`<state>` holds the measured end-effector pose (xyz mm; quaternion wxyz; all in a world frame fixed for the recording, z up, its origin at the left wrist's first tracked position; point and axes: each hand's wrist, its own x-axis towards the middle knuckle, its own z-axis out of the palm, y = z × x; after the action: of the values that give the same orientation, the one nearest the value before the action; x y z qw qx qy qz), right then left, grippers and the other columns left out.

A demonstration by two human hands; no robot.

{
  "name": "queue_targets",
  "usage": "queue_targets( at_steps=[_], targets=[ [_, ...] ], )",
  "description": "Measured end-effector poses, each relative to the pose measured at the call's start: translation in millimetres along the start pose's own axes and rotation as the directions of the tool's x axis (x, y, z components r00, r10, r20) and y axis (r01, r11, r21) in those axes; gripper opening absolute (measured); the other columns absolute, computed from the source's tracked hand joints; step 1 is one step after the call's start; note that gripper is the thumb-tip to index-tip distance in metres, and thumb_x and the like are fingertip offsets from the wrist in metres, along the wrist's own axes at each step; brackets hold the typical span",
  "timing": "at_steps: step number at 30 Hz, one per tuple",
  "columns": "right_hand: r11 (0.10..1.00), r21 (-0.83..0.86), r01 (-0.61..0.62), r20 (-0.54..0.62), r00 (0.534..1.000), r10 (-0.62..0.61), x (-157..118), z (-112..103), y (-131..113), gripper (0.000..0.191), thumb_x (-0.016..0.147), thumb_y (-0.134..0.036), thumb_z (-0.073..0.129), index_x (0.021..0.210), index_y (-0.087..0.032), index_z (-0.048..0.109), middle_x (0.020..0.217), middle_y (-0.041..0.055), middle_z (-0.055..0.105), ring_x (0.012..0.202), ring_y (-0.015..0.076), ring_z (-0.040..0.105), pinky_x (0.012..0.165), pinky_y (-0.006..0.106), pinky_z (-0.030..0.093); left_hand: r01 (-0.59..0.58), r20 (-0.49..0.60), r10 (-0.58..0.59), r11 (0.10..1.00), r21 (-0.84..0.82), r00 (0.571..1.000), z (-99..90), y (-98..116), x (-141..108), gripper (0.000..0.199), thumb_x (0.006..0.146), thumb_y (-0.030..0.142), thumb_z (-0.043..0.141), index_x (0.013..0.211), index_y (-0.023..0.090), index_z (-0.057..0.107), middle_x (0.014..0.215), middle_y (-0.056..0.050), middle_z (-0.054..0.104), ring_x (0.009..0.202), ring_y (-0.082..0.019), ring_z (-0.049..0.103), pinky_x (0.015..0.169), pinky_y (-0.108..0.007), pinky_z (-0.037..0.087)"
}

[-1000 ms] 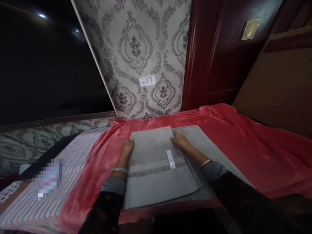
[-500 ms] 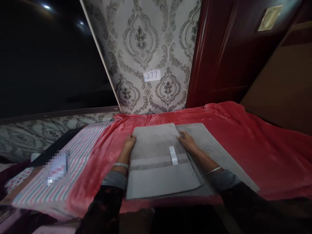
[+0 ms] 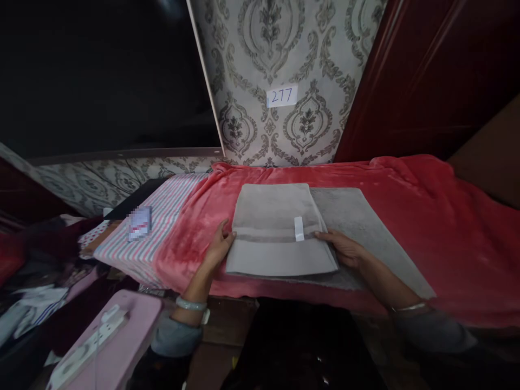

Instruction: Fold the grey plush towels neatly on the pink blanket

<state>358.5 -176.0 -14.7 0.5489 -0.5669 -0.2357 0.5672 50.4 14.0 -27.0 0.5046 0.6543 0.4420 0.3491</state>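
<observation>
A folded grey towel point(image 3: 276, 257) with paler and darker bands lies flat, a small white label point(image 3: 299, 228) on its upper face. Under it and out to the right spreads a grey cloth point(image 3: 361, 227). At the towel's left edge is my left hand point(image 3: 217, 246), its thumb against the edge and its index finger raised apart. My right hand point(image 3: 345, 246) has the right edge between thumb and fingers, level with the bands; some of its fingers are hidden.
A red plush blanket point(image 3: 406, 216) covers the surface underneath. To the left are a striped cloth point(image 3: 162, 216) and a blurred-out small item point(image 3: 139, 223). Lower left, a power strip point(image 3: 89, 346) rests on a pink stool point(image 3: 134, 314). A black screen point(image 3: 101, 81) stands behind.
Both hands have moved down the towel's sides toward the near edge. My left hand's fingers have loosened from the edge. The view has shifted left and down, bringing the pink stool in.
</observation>
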Motion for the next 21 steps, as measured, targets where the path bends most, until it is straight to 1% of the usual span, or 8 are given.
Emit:
queue_targets(
  at_steps=[2, 5, 7, 9, 12, 15, 19, 21],
  targets=[
    [1.0, 0.021, -0.012, 0.014, 1.0, 0.012, -5.3, 4.9, -5.9, 0.024, 0.076, -0.024, 0.072, 0.099, -0.018, 0.068, 0.092, 0.0086, 0.077, 0.082, 0.022, 0.072, 0.075, 0.031, 0.06, -0.031, 0.03, 0.029, 0.998, 0.062, 0.999, -0.8, 2.7, -15.8, 0.089, 0.078, 0.048, 0.068, 0.151, 0.012, 0.033, 0.125, -0.018, 0.064, 0.109, -0.028, 0.066, 0.092, -0.043, 0.054],
    [0.999, 0.05, -0.002, 0.013, 1.0, 0.001, -10.4, 13.3, -20.4, 0.024, 0.076, -0.021, 0.07, 0.099, -0.018, 0.069, 0.087, 0.007, 0.077, 0.083, 0.0222, 0.072, 0.077, 0.031, 0.06, -0.235, 0.147, 0.206, 0.947, 0.22, 0.967, 1.3, 5.3, -46.1, 0.101, 0.073, 0.049, 0.074, 0.156, 0.018, 0.026, 0.157, -0.019, 0.037, 0.144, -0.032, 0.039, 0.115, -0.048, 0.037],
    [0.996, 0.084, -0.03, 0.013, 0.999, 0.029, -13.7, 21.3, -33.3, 0.021, 0.078, -0.022, 0.066, 0.098, -0.019, 0.069, 0.084, 0.0058, 0.076, 0.078, 0.0211, 0.072, 0.076, 0.031, 0.06, -0.367, 0.229, 0.3, 0.858, 0.36, 0.926, 6.9, 4.3, -67.2, 0.108, 0.068, 0.049, 0.08, 0.157, 0.023, 0.025, 0.166, -0.015, 0.02, 0.152, -0.033, 0.021, 0.121, -0.05, 0.026],
    [0.992, 0.103, -0.069, 0.024, 0.997, 0.067, -17.3, 30.9, -45.9, 0.018, 0.08, -0.023, 0.062, 0.096, -0.019, 0.069, 0.081, 0.0055, 0.075, 0.072, 0.0203, 0.07, 0.074, 0.032, 0.06, -0.42, 0.226, 0.353, 0.763, 0.492, 0.908, 15.9, 1.4, -82.9, 0.105, 0.068, 0.047, 0.081, 0.156, 0.025, 0.027, 0.168, -0.014, 0.012, 0.153, -0.034, 0.016, 0.122, -0.053, 0.024],
    [0.992, 0.1, -0.077, 0.025, 0.997, 0.075, -22.1, 42.4, -54.0, 0.017, 0.08, -0.026, 0.061, 0.094, -0.019, 0.069, 0.079, 0.0061, 0.074, 0.068, 0.0207, 0.069, 0.068, 0.032, 0.06, -0.401, 0.112, 0.441, 0.645, 0.65, 0.89, 28.4, -6.2, -90.2, 0.088, 0.075, 0.032, 0.075, 0.153, 0.023, 0.035, 0.165, -0.015, 0.021, 0.15, -0.035, 0.025, 0.12, -0.055, 0.03],
    [0.998, 0.064, -0.021, -0.029, 0.999, 0.023, -24.4, 37.5, -38.2, 0.02, 0.076, -0.026, 0.064, 0.094, -0.019, 0.068, 0.078, 0.0059, 0.074, 0.068, 0.0203, 0.069, 0.062, 0.029, 0.057, -0.353, 0.035, 0.486, 0.582, 0.732, 0.873, 29.6, -18.2, -83.8, 0.079, 0.068, 0.006, 0.062, 0.145, 0.02, 0.048, 0.154, -0.017, 0.042, 0.139, -0.034, 0.045, 0.113, -0.052, 0.042],
    [0.989, -0.148, 0.029, -0.103, 0.994, -0.045, -14.7, -3.9, -3.5, 0.044, 0.07, -0.026, 0.069, 0.113, -0.02, 0.065, 0.082, 0.005, 0.074, 0.068, 0.0213, 0.069, 0.059, 0.031, 0.056, -0.347, -0.022, 0.547, 0.56, 0.752, 0.837, 21.0, -40.0, -78.0, 0.082, 0.058, -0.004, 0.047, 0.135, 0.02, 0.059, 0.139, -0.013, 0.059, 0.125, -0.029, 0.058, 0.106, -0.047, 0.049],
    [0.933, -0.328, 0.146, -0.221, 0.949, -0.226, -0.2, -25.8, -2.2, 0.059, 0.07, -0.027, 0.068, 0.128, -0.026, 0.058, 0.095, 0.0049, 0.075, 0.073, 0.0224, 0.07, 0.06, 0.033, 0.057, -0.359, -0.032, 0.579, 0.546, 0.757, 0.815, 19.8, -50.1, -79.6, 0.085, 0.056, -0.003, 0.046, 0.135, 0.021, 0.06, 0.14, -0.013, 0.059, 0.126, -0.029, 0.058, 0.106, -0.048, 0.05]
  ],
)
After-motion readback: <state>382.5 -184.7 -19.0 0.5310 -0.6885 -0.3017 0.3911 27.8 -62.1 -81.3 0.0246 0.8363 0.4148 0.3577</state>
